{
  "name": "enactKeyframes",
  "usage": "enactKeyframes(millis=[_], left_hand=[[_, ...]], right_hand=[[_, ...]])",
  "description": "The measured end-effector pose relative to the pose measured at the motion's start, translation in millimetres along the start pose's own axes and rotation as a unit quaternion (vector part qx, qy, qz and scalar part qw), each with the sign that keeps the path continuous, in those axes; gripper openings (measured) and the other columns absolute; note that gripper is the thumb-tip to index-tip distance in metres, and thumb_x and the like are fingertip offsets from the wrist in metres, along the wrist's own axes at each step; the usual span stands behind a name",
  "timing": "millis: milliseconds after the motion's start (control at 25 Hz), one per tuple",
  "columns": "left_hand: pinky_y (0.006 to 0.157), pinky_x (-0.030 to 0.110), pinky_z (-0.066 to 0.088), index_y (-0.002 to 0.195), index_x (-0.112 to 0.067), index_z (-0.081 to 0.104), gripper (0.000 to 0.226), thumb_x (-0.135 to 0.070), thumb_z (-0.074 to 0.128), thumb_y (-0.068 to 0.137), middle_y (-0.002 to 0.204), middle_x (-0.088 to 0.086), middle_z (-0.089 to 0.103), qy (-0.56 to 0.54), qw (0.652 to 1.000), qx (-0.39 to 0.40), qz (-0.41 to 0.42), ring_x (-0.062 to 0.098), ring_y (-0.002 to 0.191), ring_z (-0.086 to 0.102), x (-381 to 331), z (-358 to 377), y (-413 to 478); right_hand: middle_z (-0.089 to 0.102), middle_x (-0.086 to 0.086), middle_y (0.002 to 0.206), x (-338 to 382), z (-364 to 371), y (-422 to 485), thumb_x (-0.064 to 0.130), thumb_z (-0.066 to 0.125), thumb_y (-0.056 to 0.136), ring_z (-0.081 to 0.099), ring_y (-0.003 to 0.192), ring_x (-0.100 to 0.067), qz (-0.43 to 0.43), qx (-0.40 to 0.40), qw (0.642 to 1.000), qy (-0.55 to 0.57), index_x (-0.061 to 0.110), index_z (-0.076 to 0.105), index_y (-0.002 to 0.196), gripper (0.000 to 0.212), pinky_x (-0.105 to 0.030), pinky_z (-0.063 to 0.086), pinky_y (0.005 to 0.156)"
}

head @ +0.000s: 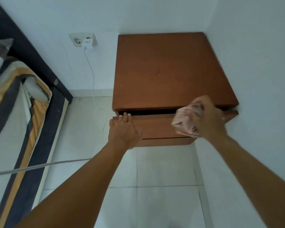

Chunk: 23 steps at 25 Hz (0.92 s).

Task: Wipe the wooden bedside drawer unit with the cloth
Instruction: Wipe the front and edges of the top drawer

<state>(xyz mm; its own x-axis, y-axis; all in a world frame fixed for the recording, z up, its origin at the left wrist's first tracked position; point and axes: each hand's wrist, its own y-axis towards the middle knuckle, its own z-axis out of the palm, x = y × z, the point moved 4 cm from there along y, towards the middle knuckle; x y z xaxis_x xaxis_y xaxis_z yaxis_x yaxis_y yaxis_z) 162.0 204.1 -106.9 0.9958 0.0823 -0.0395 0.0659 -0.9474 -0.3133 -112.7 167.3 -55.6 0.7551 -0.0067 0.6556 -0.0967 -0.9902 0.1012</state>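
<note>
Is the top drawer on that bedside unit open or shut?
Slightly open: a dark gap shows between the top drawer and the unit's top panel.

White charger [87,44] sits in the wall socket [76,40], cable [93,79] trailing to the tiled floor [164,168]; striped mattress [8,129] on the left.

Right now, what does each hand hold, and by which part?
The right hand grips the striped cloth, bunched, by its middle. The left hand holds the top drawer by its upper edge, near the left corner, fingers hooked over it.
</note>
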Motion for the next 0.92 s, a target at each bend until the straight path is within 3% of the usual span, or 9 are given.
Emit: enactKeyframes(millis=[80,160,200,280,440,520,600,720,920], left_hand=[[0.116,0.048,0.031,0.155,-0.012,0.035,0.067,-0.044,0.026,0.097,0.161,0.008,0.038,-0.007,0.998,-0.052,0.047,0.026,0.143,0.042,16.3,-4.4,1.1],[0.093,0.040,0.047,0.130,-0.019,0.062,0.061,-0.042,0.020,0.092,0.129,0.002,0.068,-0.013,0.984,-0.147,0.104,0.022,0.103,0.067,30.9,-2.8,0.8],[0.080,0.035,0.049,0.116,-0.020,0.069,0.058,-0.042,0.021,0.092,0.110,-0.001,0.074,-0.035,0.971,-0.199,0.125,0.021,0.081,0.067,37.9,1.6,0.4],[0.066,0.028,0.047,0.103,-0.019,0.078,0.051,-0.040,0.032,0.098,0.092,-0.002,0.078,-0.077,0.938,-0.300,0.154,0.018,0.062,0.064,48.9,19.2,1.3],[0.079,0.037,0.054,0.103,-0.020,0.080,0.019,-0.026,0.067,0.091,0.100,-0.002,0.079,-0.099,0.883,-0.433,0.151,0.019,0.080,0.073,54.7,46.1,13.4],[0.096,0.043,0.051,0.108,-0.016,0.079,0.025,-0.020,0.067,0.087,0.108,0.002,0.078,-0.095,0.855,-0.487,0.149,0.021,0.094,0.074,54.9,57.4,18.2],[0.117,0.057,0.030,0.121,-0.016,0.075,0.039,-0.026,0.052,0.091,0.123,0.002,0.073,-0.065,0.843,-0.516,0.138,0.023,0.116,0.069,53.1,68.4,15.0],[0.120,0.068,0.001,0.141,-0.021,0.061,0.054,-0.039,0.034,0.097,0.145,-0.001,0.058,-0.033,0.851,-0.512,0.112,0.026,0.140,0.050,50.8,85.0,5.2],[0.120,0.066,-0.007,0.158,-0.023,0.034,0.069,-0.058,0.016,0.100,0.163,-0.001,0.033,-0.015,0.892,-0.448,0.051,0.025,0.155,0.021,35.7,90.9,2.6]], right_hand=[[0.070,0.006,0.095,59.8,46.3,-16.9,0.021,0.075,0.090,0.065,0.082,-0.015,-0.083,0.055,0.993,0.059,0.031,0.056,0.106,0.027,-0.030,0.050,0.069],[0.069,0.004,0.097,92.7,101.3,-25.6,0.021,0.071,0.094,0.065,0.085,-0.018,-0.160,0.101,0.980,0.059,0.028,0.055,0.107,0.022,-0.033,0.052,0.070],[0.068,0.003,0.100,95.5,127.2,-27.6,0.024,0.067,0.096,0.064,0.088,-0.021,-0.197,0.084,0.977,0.003,0.026,0.056,0.109,0.017,-0.036,0.051,0.073],[0.068,0.002,0.113,83.2,165.0,-33.4,0.033,0.059,0.100,0.062,0.098,-0.025,-0.245,-0.044,0.950,-0.186,0.023,0.062,0.112,0.016,-0.039,0.047,0.081],[0.063,-0.006,0.131,47.3,186.1,-47.1,0.031,0.069,0.090,0.060,0.108,-0.030,-0.370,-0.151,0.877,-0.268,0.018,0.062,0.135,0.047,-0.043,0.047,0.089],[0.061,-0.007,0.134,43.6,185.6,-44.1,0.039,0.062,0.093,0.059,0.111,-0.030,-0.394,-0.148,0.864,-0.278,0.017,0.059,0.137,0.049,-0.043,0.045,0.093],[0.062,-0.008,0.132,46.3,185.8,-44.3,0.050,0.043,0.101,0.058,0.113,-0.029,-0.373,-0.159,0.873,-0.270,0.014,0.063,0.128,0.049,-0.044,0.043,0.096],[0.063,-0.007,0.129,34.8,181.5,-46.9,0.065,0.033,0.100,0.058,0.112,-0.028,-0.344,-0.185,0.877,-0.279,0.015,0.062,0.125,0.063,-0.043,0.044,0.097],[0.064,-0.006,0.127,-28.6,126.4,-30.8,0.049,0.041,0.102,0.058,0.111,-0.029,-0.280,-0.230,0.884,-0.294,0.017,0.061,0.125,0.044,-0.044,0.047,0.092]])
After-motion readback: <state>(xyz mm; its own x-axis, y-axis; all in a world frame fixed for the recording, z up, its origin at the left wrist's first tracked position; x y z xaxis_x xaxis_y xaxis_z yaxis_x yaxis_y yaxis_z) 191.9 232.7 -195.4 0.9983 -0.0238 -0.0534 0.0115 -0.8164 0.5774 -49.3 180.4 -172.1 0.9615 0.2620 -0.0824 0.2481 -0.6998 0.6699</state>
